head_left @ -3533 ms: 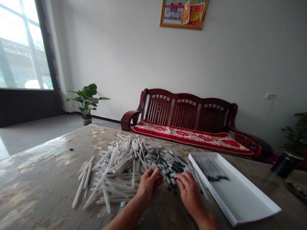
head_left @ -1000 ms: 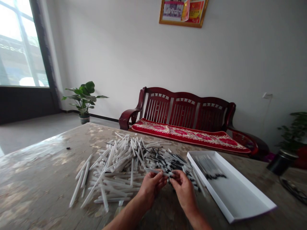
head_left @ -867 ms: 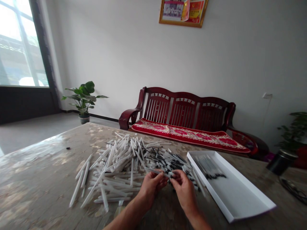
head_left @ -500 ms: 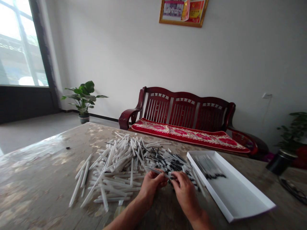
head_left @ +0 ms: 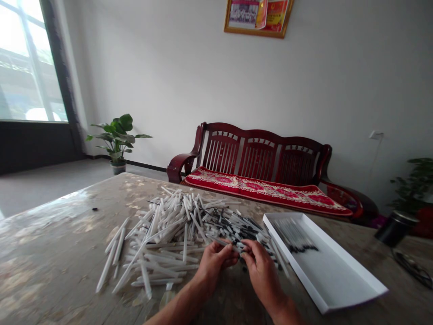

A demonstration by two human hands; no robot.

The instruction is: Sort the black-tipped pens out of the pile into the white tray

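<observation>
One shallow white tray (head_left: 341,266) stands on the counter (head_left: 57,262) to our right, and in its far part we see a row of clear, slim pens (head_left: 292,232) lying side by side, their dark ends pointing our way. Farther right, a dark, round pot (head_left: 396,227) holds a leafy plant (head_left: 411,185).

The tray has low, straight walls and looks like smooth card. Left of it spreads a loose heap of whitish tubes (head_left: 165,221), straight, matt and crossing at all angles, running into a cluster of short dark-and-pale pieces (head_left: 240,225) just beyond our hands. The counter's surface is mottled grey-brown, with a shine at its left side.

Our left hand (head_left: 217,259) is clamped on a slim tube (head_left: 216,239), held before the heap and slanting down toward the right. The right hand (head_left: 259,262) has its fingertips pinched on a small end piece (head_left: 241,246); as far as we can make out, it meets the tube.

Compared with the earliest frame, our hands are closer together, while the row in the tray looks unchanged.
</observation>
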